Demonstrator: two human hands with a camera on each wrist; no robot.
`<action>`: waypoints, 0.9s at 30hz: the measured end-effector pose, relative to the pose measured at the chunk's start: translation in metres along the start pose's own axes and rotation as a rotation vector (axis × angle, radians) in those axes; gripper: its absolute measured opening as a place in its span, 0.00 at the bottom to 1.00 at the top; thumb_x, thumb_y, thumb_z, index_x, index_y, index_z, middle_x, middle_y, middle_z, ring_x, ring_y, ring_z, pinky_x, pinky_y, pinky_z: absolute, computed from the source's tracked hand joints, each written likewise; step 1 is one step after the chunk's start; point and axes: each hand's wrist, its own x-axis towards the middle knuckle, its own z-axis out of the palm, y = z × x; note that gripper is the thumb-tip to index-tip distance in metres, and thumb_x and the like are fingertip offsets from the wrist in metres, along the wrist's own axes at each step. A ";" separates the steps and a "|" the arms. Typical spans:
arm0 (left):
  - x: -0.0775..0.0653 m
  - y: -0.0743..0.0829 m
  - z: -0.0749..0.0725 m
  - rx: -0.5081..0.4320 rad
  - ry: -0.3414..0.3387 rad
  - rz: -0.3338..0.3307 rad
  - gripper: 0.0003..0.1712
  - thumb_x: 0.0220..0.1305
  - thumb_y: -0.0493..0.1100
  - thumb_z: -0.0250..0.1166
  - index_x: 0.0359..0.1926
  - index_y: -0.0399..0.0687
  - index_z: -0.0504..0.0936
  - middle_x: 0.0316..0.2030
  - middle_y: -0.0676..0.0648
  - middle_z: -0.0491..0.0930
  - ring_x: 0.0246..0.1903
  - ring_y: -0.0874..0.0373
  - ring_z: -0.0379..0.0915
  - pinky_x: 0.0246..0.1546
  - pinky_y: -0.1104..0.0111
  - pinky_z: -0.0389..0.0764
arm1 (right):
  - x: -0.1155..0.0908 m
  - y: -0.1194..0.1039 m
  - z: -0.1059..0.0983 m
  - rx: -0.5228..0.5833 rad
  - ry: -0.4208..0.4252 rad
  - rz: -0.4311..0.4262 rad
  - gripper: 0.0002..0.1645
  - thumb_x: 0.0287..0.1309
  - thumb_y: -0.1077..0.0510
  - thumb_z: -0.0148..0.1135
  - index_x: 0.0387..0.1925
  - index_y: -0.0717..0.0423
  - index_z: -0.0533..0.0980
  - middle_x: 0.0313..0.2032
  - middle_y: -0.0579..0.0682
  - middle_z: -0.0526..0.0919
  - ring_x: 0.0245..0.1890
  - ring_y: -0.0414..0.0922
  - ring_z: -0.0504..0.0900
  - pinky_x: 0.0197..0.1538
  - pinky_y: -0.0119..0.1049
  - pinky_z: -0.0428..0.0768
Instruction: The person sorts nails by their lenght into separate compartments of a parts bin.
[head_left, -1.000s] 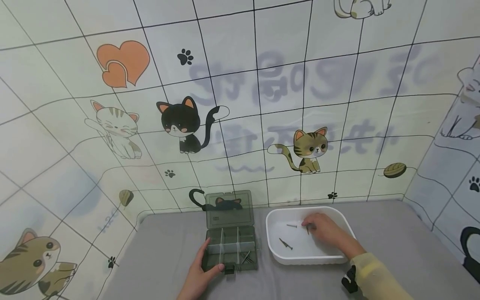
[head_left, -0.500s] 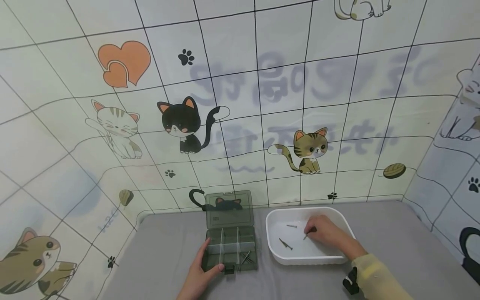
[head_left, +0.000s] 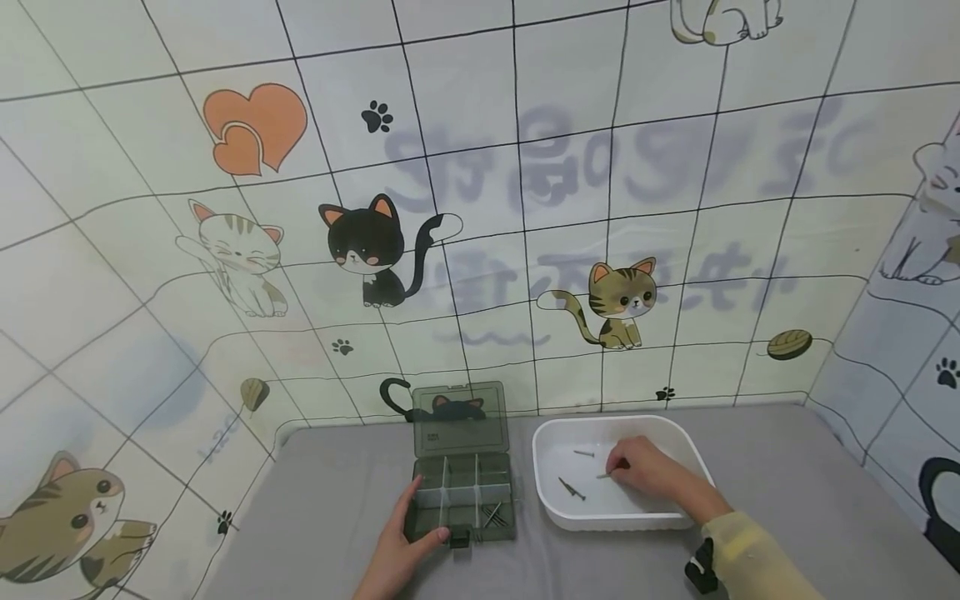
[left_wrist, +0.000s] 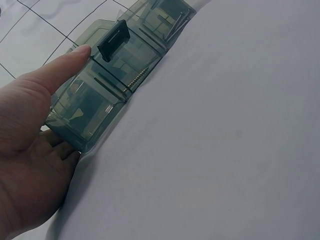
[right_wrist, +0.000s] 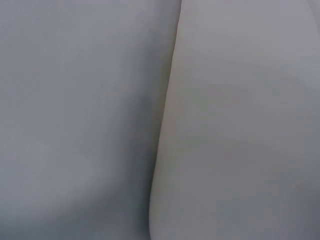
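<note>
Screw [head_left: 603, 476] pinched by right hand [head_left: 651, 470], one end jutting toward left hand [head_left: 401, 537]; white tray [head_left: 600, 505] beneath; divided box [head_left: 460, 515] gripped at corner by left hand; screw best lifted clear of loose screws [head_left: 572, 488] between hands, box steadied firmly

On my feed the case [head_left: 459, 497] stands on the cloth [head_left: 330, 500], left of the tray [head_left: 611, 523], its raised lid [head_left: 459, 437] behind, before the wall [head_left: 480, 183]. Screws [head_left: 492, 515] lie in its front right compartment. The left hand [head_left: 401, 546] is around its left front corner; the right hand [head_left: 654, 469] is over the tray, right of the loose screws [head_left: 572, 488].
</note>
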 end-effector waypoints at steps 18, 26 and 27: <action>0.000 -0.002 0.000 -0.003 -0.001 0.006 0.53 0.60 0.52 0.77 0.80 0.50 0.58 0.76 0.29 0.54 0.74 0.26 0.46 0.64 0.28 0.57 | -0.003 -0.023 0.004 0.065 0.013 0.044 0.06 0.58 0.69 0.70 0.31 0.55 0.84 0.30 0.40 0.82 0.32 0.38 0.75 0.37 0.34 0.78; 0.000 -0.004 0.001 0.001 0.011 0.030 0.52 0.61 0.51 0.77 0.79 0.49 0.59 0.76 0.29 0.55 0.74 0.26 0.47 0.64 0.29 0.58 | 0.000 -0.037 -0.001 0.092 0.053 -0.001 0.03 0.61 0.67 0.69 0.34 0.58 0.85 0.31 0.40 0.82 0.33 0.37 0.76 0.37 0.34 0.79; 0.000 -0.004 0.001 0.002 0.010 0.027 0.52 0.61 0.51 0.77 0.79 0.50 0.59 0.76 0.29 0.55 0.74 0.26 0.47 0.64 0.29 0.58 | 0.000 -0.039 -0.002 0.100 0.058 -0.011 0.03 0.61 0.67 0.69 0.35 0.58 0.85 0.32 0.41 0.82 0.33 0.37 0.77 0.37 0.33 0.80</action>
